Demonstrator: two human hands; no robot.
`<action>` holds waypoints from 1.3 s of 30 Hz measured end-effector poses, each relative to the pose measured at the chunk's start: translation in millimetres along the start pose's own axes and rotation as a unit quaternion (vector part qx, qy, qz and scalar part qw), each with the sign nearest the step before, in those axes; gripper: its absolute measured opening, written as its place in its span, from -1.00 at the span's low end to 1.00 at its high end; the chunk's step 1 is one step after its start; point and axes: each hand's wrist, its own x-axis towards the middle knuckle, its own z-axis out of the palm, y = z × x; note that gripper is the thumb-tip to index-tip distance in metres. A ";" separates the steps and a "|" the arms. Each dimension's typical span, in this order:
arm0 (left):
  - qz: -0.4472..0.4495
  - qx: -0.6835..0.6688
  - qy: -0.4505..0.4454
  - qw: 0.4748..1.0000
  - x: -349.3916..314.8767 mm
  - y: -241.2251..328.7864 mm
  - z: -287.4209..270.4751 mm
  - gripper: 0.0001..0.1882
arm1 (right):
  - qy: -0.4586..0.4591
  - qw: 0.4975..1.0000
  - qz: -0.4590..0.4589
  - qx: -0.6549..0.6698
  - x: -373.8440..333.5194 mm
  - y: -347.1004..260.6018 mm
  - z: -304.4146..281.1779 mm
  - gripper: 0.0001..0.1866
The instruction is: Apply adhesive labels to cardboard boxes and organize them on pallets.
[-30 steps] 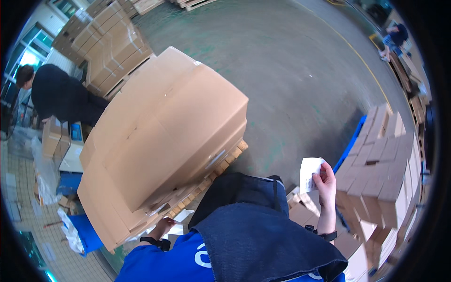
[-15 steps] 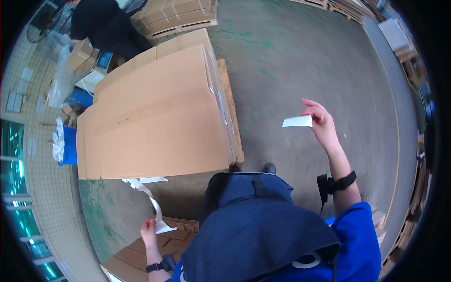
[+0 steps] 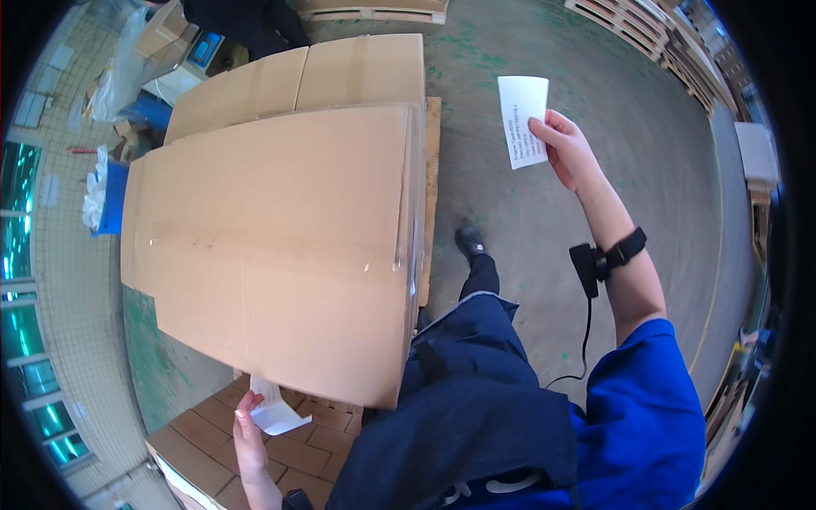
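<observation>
My right hand [image 3: 567, 149] is raised over the floor and pinches a white printed label [image 3: 520, 115] by its edge, thumb on its front face. Down at the lower left, my left hand [image 3: 247, 427] grips a white strip of labels [image 3: 276, 414], whose lower end curls outward. The strip's upper part passes behind the edge of a large flat cardboard sheet [image 3: 272, 246]. That sheet tops a stack of cardboard on a wooden pallet [image 3: 432, 178], between my two hands.
Brown cartons [image 3: 297, 450] stand packed below my left hand. A person in dark clothes [image 3: 251, 24] is beyond the stack, near a scale with a blue display [image 3: 206, 49]. A blue bin [image 3: 113, 200] stands by the tiled wall. More pallets [image 3: 625, 30] lie at the far right.
My right hand has moved up and farther out, and its label has turned to face me. The cardboard stack appears closer. The left hand's strip now partly disappears behind the sheet.
</observation>
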 end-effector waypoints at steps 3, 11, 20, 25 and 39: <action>-0.050 -0.049 0.008 0.998 12.3 10.9 13.5 -0.17 | -0.067 0.995 0.072 -0.021 82.6 15.4 11.1 -0.80; -0.168 -0.226 0.222 0.934 6.7 0.9 56.1 -0.25 | -0.275 0.940 0.191 -0.061 220.1 95.4 80.7 -0.65; -0.262 -0.137 0.329 0.897 -75.6 23.9 88.8 -0.14 | -0.379 0.862 0.331 -0.065 234.8 146.6 81.1 -0.52; -0.249 -0.163 0.310 0.903 -82.7 40.4 89.2 -0.14 | -0.426 0.823 0.372 -0.060 234.2 144.3 95.3 -0.48; -0.268 -0.223 0.285 0.893 -87.7 63.3 106.9 -0.12 | -0.443 0.775 0.450 -0.021 232.5 150.7 104.9 -0.53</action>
